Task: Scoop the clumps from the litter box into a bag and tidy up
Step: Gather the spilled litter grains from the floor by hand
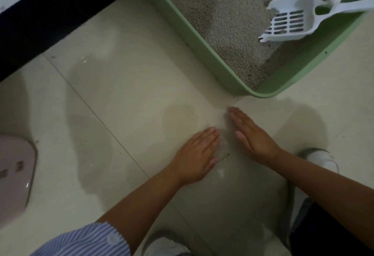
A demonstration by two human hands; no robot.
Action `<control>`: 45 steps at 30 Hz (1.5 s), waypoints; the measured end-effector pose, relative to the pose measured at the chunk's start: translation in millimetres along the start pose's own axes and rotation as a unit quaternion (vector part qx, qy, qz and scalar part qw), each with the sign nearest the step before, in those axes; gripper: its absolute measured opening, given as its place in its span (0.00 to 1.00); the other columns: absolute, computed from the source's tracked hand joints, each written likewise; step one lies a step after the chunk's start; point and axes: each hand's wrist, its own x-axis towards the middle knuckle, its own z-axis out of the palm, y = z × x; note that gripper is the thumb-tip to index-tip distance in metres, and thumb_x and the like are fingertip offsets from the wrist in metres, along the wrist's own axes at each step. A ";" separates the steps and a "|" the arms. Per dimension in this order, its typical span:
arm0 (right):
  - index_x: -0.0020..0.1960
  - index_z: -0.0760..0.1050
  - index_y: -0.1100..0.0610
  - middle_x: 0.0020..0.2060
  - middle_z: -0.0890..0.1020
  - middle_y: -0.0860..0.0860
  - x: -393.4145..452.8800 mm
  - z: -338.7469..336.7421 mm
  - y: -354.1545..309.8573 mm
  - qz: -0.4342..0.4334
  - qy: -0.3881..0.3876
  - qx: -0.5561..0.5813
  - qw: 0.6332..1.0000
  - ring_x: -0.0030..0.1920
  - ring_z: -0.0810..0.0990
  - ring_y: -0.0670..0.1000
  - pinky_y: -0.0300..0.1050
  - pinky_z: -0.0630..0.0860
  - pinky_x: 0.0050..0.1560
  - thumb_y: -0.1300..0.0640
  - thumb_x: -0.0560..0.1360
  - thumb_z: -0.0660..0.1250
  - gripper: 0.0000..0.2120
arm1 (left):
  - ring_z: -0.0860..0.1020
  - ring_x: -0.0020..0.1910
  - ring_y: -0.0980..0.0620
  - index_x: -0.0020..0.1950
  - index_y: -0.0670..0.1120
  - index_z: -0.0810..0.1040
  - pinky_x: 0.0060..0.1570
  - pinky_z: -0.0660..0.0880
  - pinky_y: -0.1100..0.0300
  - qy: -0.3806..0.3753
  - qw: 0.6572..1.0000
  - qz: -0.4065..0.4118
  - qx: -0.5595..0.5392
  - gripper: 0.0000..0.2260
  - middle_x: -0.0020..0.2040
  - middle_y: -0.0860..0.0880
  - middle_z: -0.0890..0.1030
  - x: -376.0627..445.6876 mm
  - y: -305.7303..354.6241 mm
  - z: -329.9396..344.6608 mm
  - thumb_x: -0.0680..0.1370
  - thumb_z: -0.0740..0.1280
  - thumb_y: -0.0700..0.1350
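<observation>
Item one: pale green plastic litter box (212, 61), rounded corners, on the floor at one o'clock from the person, filled with grey granular litter (218, 13). No clumps can be told apart in it from here.

Item two: white plastic slotted scoop (291, 20), lying inside the box at two o'clock, head down on the litter, handle propped out over the far rim. Nobody holds it; it appears parked there so both hands are free.

Item three: left hand (197, 152), flat on the cream tiled floor (121, 94), fingers straight and pressed together, holding nothing.

Item four: right hand (253, 136), likewise flat, fingers straight and closed side to side, fingertips near the box's near corner at twelve o'clock. The two hands angle toward each other, apart, with a thin scatter of spilled grains and dark specks (224, 156) between them. The pose suggests herding stray litter into one heap, so this reads as the tidy-up part.

Item five: pink plastic object (16, 174) at nine o'clock, only partly in view; purpose unclear.

Item six: dark mat or furniture edge (50, 19) at eleven o'clock.

No bag is visible.
</observation>
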 end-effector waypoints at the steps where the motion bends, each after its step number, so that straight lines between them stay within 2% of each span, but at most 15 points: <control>1: 0.69 0.61 0.71 0.68 0.65 0.67 -0.2 1.4 -2.6 -0.003 -0.004 -0.005 1.000 0.69 0.56 0.53 0.27 0.40 0.71 0.42 0.80 0.40 0.35 | 0.68 0.67 0.42 0.66 0.37 0.63 0.69 0.57 0.55 0.028 0.999 -0.018 -0.020 0.22 0.64 0.35 0.75 0.1 0.1 -1.5 0.82 0.44 0.52; 4: 0.69 0.62 0.69 0.67 0.67 0.68 0.1 13.9 -13.9 -0.007 -0.002 -0.036 0.999 0.68 0.57 0.55 0.31 0.40 0.71 0.44 0.80 0.40 0.33 | 0.63 0.67 0.41 0.67 0.35 0.61 0.71 0.53 0.57 0.120 0.983 -0.138 -0.025 0.23 0.64 0.32 0.73 -5.6 -9.6 -6.4 0.82 0.45 0.51; 7: 0.67 0.60 0.65 0.65 0.70 0.68 5.0 34.2 -29.2 -0.007 0.013 -0.083 0.996 0.67 0.58 0.57 0.40 0.43 0.72 0.46 0.81 0.39 0.28 | 0.61 0.67 0.41 0.67 0.35 0.60 0.70 0.51 0.57 0.140 0.961 -0.237 0.042 0.22 0.64 0.31 0.72 -12.5 -21.0 -6.0 0.81 0.48 0.51; 9: 0.67 0.60 0.64 0.65 0.71 0.66 8.0 47.5 -38.6 0.000 0.022 -0.108 0.994 0.67 0.59 0.57 0.46 0.49 0.70 0.46 0.81 0.37 0.27 | 0.62 0.67 0.42 0.67 0.35 0.60 0.69 0.54 0.53 0.142 0.957 -0.245 0.066 0.22 0.64 0.32 0.73 -12.3 -22.6 -3.7 0.77 0.53 0.47; 12: 0.67 0.60 0.64 0.66 0.72 0.64 4.3 59.6 -49.3 -0.015 -0.003 -0.121 0.993 0.68 0.60 0.56 0.45 0.47 0.71 0.46 0.81 0.37 0.27 | 0.62 0.66 0.41 0.66 0.33 0.62 0.66 0.56 0.52 0.168 0.951 -0.253 0.053 0.22 0.64 0.31 0.73 -12.2 -26.9 -8.6 0.75 0.54 0.44; 16: 0.67 0.60 0.64 0.65 0.72 0.64 1.7 53.3 -54.1 -0.111 -0.060 -0.127 0.984 0.68 0.60 0.56 0.43 0.46 0.71 0.47 0.80 0.37 0.27 | 0.62 0.66 0.41 0.66 0.33 0.63 0.69 0.52 0.56 0.169 0.948 -0.260 0.066 0.22 0.63 0.31 0.73 -21.2 -38.3 -13.2 0.76 0.54 0.43; 19: 0.67 0.60 0.66 0.64 0.73 0.66 32.8 39.1 -50.2 -0.088 0.000 -0.115 0.989 0.67 0.61 0.57 0.40 0.45 0.72 0.46 0.81 0.38 0.28 | 0.62 0.67 0.41 0.66 0.35 0.62 0.70 0.50 0.59 0.171 0.949 -0.258 0.055 0.20 0.63 0.32 0.73 -25.2 -41.4 -13.5 0.80 0.51 0.46; 21: 0.66 0.65 0.68 0.64 0.73 0.67 54.3 37.0 -48.5 -0.073 0.026 -0.128 0.989 0.67 0.66 0.61 0.43 0.52 0.71 0.46 0.81 0.40 0.30 | 0.63 0.67 0.41 0.66 0.34 0.63 0.70 0.51 0.58 0.166 0.949 -0.263 0.051 0.21 0.63 0.32 0.73 -26.3 -39.9 -14.8 0.82 0.46 0.49; 23: 0.65 0.68 0.68 0.64 0.74 0.65 61.5 42.9 -47.4 -0.094 0.005 -0.169 0.981 0.65 0.72 0.63 0.51 0.61 0.68 0.46 0.80 0.42 0.30 | 0.63 0.66 0.41 0.65 0.31 0.67 0.69 0.53 0.57 0.157 0.948 -0.270 0.059 0.22 0.63 0.31 0.74 -25.0 -38.2 -16.8 0.82 0.49 0.47; 28: 0.67 0.60 0.63 0.65 0.73 0.63 32.1 40.2 -40.6 -0.188 -0.090 -0.174 0.962 0.68 0.69 0.59 0.45 0.51 0.71 0.45 0.80 0.38 0.28 | 0.64 0.65 0.42 0.62 0.30 0.72 0.65 0.58 0.51 0.117 0.948 -0.285 0.075 0.22 0.62 0.32 0.75 -20.7 -35.7 -19.1 0.76 0.54 0.44; 32: 0.67 0.60 0.66 0.64 0.72 0.68 17.4 18.2 -20.7 -0.078 -0.003 -0.151 0.986 0.67 0.61 0.59 0.46 0.48 0.72 0.45 0.81 0.39 0.28 | 0.63 0.66 0.43 0.63 0.30 0.72 0.65 0.57 0.51 0.108 0.948 -0.289 0.078 0.23 0.63 0.33 0.74 -21.6 -35.4 -19.7 0.76 0.54 0.44; 35: 0.67 0.63 0.71 0.64 0.70 0.71 18.0 7.0 -9.0 0.061 0.039 -0.150 0.986 0.67 0.67 0.66 0.55 0.57 0.70 0.42 0.80 0.37 0.36 | 0.63 0.66 0.42 0.63 0.30 0.72 0.67 0.55 0.53 0.103 0.949 -0.289 0.068 0.23 0.63 0.33 0.74 -19.6 -33.7 -22.4 0.76 0.54 0.44; 37: 0.65 0.66 0.73 0.62 0.71 0.71 25.8 6.4 -7.2 0.078 0.029 -0.151 0.985 0.63 0.71 0.70 0.59 0.59 0.66 0.41 0.79 0.37 0.39 | 0.66 0.66 0.40 0.63 0.30 0.71 0.68 0.55 0.54 0.101 0.957 -0.264 0.063 0.22 0.63 0.32 0.74 -11.1 -35.3 -26.7 0.76 0.55 0.44; 41: 0.69 0.61 0.72 0.67 0.67 0.69 45.0 12.0 -16.1 0.097 0.024 -0.137 0.986 0.68 0.67 0.67 0.46 0.49 0.71 0.39 0.77 0.40 0.39 | 0.75 0.61 0.35 0.61 0.31 0.75 0.64 0.61 0.52 0.044 0.976 -0.201 0.070 0.23 0.61 0.34 0.77 25.1 -48.8 -37.3 0.75 0.55 0.45; 45: 0.65 0.66 0.74 0.62 0.72 0.71 47.4 23.0 -28.6 0.081 0.056 -0.123 0.987 0.63 0.72 0.68 0.50 0.57 0.68 0.43 0.80 0.38 0.37 | 0.77 0.60 0.39 0.60 0.35 0.78 0.58 0.72 0.45 -0.019 0.989 -0.126 0.078 0.23 0.59 0.38 0.79 67.8 -62.0 -45.9 0.75 0.55 0.47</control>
